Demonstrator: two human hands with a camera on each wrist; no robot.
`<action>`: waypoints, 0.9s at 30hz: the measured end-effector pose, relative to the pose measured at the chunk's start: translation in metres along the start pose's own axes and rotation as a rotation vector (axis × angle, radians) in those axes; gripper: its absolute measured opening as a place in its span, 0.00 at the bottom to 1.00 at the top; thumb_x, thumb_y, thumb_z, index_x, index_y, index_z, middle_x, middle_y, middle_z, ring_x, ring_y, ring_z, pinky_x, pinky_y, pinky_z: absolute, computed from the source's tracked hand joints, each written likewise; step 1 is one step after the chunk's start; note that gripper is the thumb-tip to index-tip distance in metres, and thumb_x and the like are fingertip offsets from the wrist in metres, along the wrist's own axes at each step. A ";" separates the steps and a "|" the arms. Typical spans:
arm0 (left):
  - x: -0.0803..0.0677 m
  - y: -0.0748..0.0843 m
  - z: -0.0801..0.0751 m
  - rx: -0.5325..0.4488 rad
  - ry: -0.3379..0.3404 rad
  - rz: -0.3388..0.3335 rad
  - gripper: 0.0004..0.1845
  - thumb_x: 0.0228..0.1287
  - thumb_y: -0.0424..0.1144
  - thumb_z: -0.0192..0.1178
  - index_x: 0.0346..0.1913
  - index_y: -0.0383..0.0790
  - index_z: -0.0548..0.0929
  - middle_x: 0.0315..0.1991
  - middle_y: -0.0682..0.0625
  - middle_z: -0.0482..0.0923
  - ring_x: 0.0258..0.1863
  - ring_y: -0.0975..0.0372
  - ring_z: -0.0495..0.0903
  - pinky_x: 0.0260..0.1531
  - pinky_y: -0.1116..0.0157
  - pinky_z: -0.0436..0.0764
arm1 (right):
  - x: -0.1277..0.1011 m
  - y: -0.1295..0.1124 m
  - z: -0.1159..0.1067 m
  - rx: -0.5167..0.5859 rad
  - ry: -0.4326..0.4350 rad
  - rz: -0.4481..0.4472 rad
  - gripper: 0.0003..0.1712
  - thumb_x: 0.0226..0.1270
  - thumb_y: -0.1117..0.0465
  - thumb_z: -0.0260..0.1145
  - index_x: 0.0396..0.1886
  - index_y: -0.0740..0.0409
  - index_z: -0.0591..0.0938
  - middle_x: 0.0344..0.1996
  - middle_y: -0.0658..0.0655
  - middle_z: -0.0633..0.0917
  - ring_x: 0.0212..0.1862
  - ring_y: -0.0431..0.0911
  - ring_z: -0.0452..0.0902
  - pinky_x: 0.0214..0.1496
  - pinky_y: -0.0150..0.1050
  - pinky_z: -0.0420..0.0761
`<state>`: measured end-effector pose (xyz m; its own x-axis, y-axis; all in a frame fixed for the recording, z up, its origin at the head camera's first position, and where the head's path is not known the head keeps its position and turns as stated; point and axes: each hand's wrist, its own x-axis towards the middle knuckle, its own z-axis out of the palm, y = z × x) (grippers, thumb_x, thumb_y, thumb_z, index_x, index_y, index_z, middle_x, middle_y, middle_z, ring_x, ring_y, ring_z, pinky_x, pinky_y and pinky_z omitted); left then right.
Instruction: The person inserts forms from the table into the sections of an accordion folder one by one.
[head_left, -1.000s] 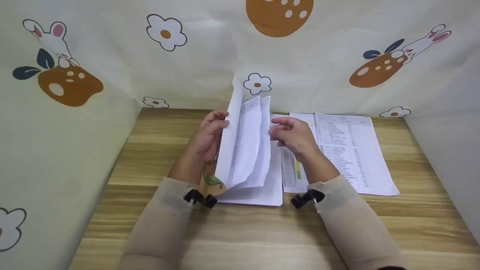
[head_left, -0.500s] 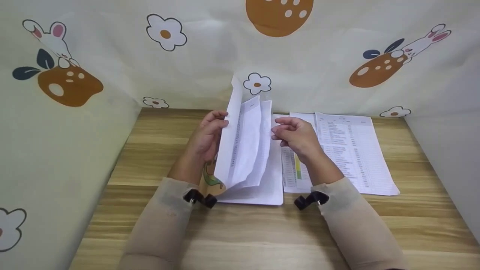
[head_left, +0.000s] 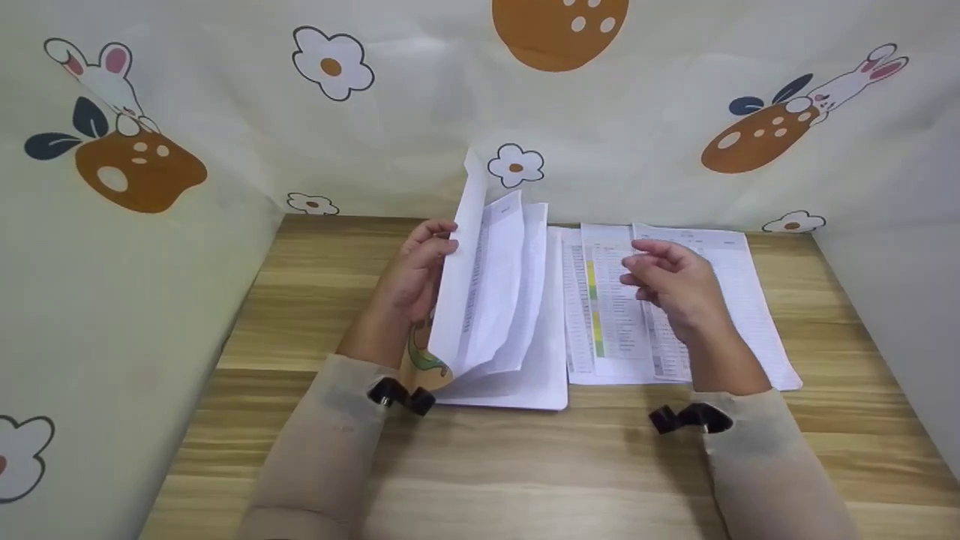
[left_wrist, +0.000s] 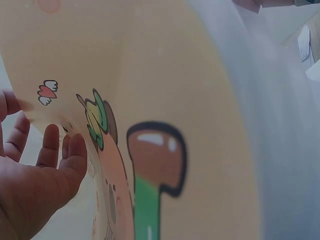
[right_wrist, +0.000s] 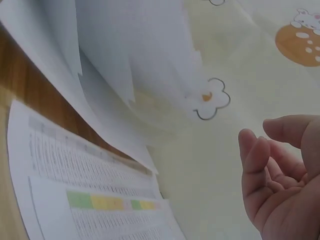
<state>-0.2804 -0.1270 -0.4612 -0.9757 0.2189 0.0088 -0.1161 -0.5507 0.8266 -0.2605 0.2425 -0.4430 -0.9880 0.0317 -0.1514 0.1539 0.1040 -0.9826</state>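
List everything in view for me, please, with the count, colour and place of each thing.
Booklet: one, tan cartoon-printed outside, white inside, centre, cover raised
Leaves: at least two, white, standing within the booklet
Printed sheets: at least three, white, one banded yellow and green, overlapping right of the booklet
Table: one, brown wood-grain, beneath
Wall covering: count unclear, off-white, behind and at both sides
Printed flowers: five, white, on the covering
Printed fruits: three, brown-orange, on the covering
Printed rabbits: two, white, on two fruits
Clips: two, black, one by each wrist
Sleeves: two, beige, forearms
Left grip: one, bare, at the booklet's raised edge
Right grip: one, bare, over the sheets, holding nothing
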 end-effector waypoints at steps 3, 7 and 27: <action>0.001 0.000 0.000 0.001 0.005 -0.001 0.14 0.73 0.28 0.52 0.44 0.52 0.83 0.47 0.52 0.81 0.45 0.59 0.82 0.39 0.64 0.84 | -0.004 0.004 -0.024 0.061 0.033 0.004 0.21 0.72 0.57 0.75 0.61 0.52 0.82 0.43 0.50 0.90 0.41 0.41 0.91 0.39 0.31 0.87; 0.001 -0.001 0.000 0.008 0.001 -0.003 0.14 0.73 0.29 0.52 0.44 0.52 0.83 0.48 0.51 0.81 0.45 0.59 0.82 0.39 0.64 0.84 | -0.009 0.010 -0.054 0.136 0.082 0.002 0.20 0.71 0.59 0.75 0.59 0.52 0.82 0.40 0.48 0.91 0.39 0.40 0.91 0.37 0.31 0.87; 0.000 -0.001 -0.003 -0.002 0.007 -0.031 0.12 0.71 0.31 0.51 0.46 0.52 0.78 0.48 0.52 0.78 0.44 0.59 0.82 0.37 0.65 0.84 | 0.000 0.041 -0.145 -0.484 0.278 0.247 0.49 0.72 0.37 0.70 0.84 0.54 0.65 0.68 0.55 0.81 0.65 0.47 0.76 0.54 0.35 0.79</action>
<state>-0.2803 -0.1286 -0.4639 -0.9730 0.2298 -0.0206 -0.1463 -0.5454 0.8253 -0.2515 0.3910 -0.4678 -0.8911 0.3642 -0.2708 0.4321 0.4983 -0.7516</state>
